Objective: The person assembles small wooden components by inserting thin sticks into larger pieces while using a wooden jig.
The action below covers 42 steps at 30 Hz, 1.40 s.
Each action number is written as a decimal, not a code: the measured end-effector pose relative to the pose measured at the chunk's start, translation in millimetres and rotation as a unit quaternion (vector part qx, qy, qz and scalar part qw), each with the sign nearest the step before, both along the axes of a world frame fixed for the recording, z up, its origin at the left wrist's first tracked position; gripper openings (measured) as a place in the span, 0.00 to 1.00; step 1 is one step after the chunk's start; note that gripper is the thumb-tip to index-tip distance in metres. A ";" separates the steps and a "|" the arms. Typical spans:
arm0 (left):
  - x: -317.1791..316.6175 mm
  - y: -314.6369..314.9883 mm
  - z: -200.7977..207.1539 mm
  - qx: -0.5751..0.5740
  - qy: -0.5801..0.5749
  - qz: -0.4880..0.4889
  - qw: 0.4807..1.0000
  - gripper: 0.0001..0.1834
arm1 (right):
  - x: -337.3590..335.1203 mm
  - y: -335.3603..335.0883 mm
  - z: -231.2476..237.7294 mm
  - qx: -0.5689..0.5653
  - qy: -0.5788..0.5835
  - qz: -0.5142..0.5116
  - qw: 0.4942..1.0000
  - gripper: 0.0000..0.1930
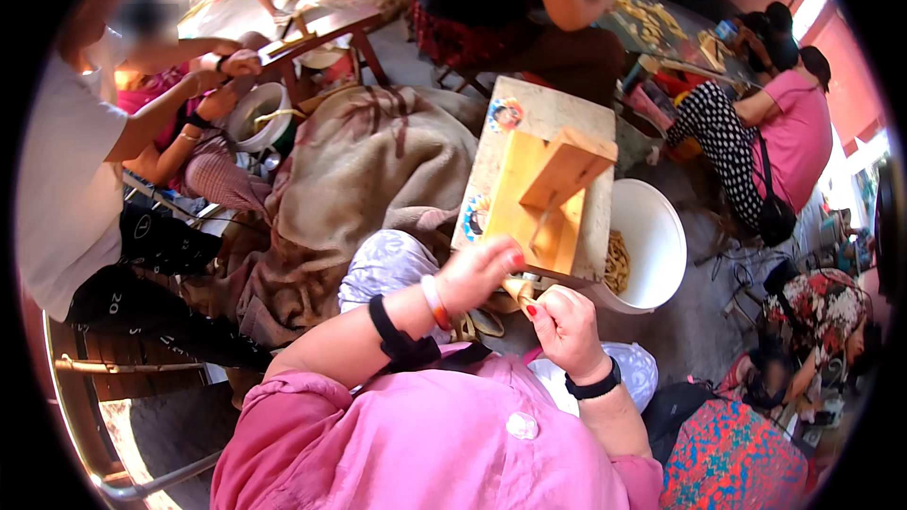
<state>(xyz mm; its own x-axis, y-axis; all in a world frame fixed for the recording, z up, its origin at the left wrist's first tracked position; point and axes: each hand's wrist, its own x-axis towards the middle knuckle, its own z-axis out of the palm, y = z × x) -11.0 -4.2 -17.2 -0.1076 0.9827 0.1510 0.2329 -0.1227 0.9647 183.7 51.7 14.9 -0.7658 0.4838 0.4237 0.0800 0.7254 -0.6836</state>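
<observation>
My right hand [568,329] is closed, with thumb and fingers gripping a tan, tapered piece [519,291] whose exact kind I cannot make out. Just left of it and slightly above, my left hand [477,274] is slightly blurred, its fingers stretched out close to the piece's upper end. Whether they touch it is unclear. Directly beyond both hands stands a wooden board [513,194] with an upright wooden block [567,166]. It rests on a small worn table [543,102]. Right of that table, a white bucket [657,246] holds several yellowish-brown pieces [616,263].
Brown sacking [368,161] covers a heap left of the table. A standing person [66,170] is at the far left. Others sit around: one in pink [796,127] at right, one in patterned cloth [727,458] at lower right. A far table [652,24] bears yellowish pieces.
</observation>
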 end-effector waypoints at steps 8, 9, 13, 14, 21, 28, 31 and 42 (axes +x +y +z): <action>2.8 -2.1 10.6 0.056 0.192 0.034 0.979 0.03 | -6.6 0.3 9.2 -0.050 0.053 -0.072 0.995 0.10; 6.4 -1.5 12.0 0.071 0.208 0.024 0.975 0.03 | -10.6 1.4 16.9 -0.010 0.054 -0.025 0.998 0.14; 12.2 -0.8 12.0 0.046 0.160 0.012 0.986 0.03 | -9.7 4.2 1.7 -0.002 0.032 0.008 0.999 0.11; 9.6 1.6 9.1 0.018 0.131 0.019 0.991 0.04 | -9.4 7.5 -0.4 -0.006 0.029 0.003 1.000 0.10; -43.2 8.2 13.6 -0.205 -0.165 -0.174 0.949 0.11 | 1.9 22.9 3.4 -0.095 0.016 -0.110 0.989 0.07; -43.8 38.1 13.6 -0.126 -0.024 -0.065 0.990 0.14 | -18.4 54.7 -14.9 -0.052 0.052 -0.151 0.986 0.07; -40.0 52.7 1.9 -0.069 -0.045 -0.027 0.996 0.14 | -26.4 61.0 -15.1 -0.028 0.044 -0.184 0.982 0.07; -26.5 24.4 10.4 -0.102 -0.019 -0.062 0.993 0.10 | 24.2 70.7 -1.2 0.195 -0.063 -0.326 0.923 0.22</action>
<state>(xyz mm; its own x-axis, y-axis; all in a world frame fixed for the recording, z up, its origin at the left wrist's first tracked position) -37.5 20.2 -6.8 0.0151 0.9984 -0.0539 0.1904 0.0500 0.9804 208.0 122.4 13.7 -0.4214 0.6880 0.5909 0.6470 0.6846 -0.3357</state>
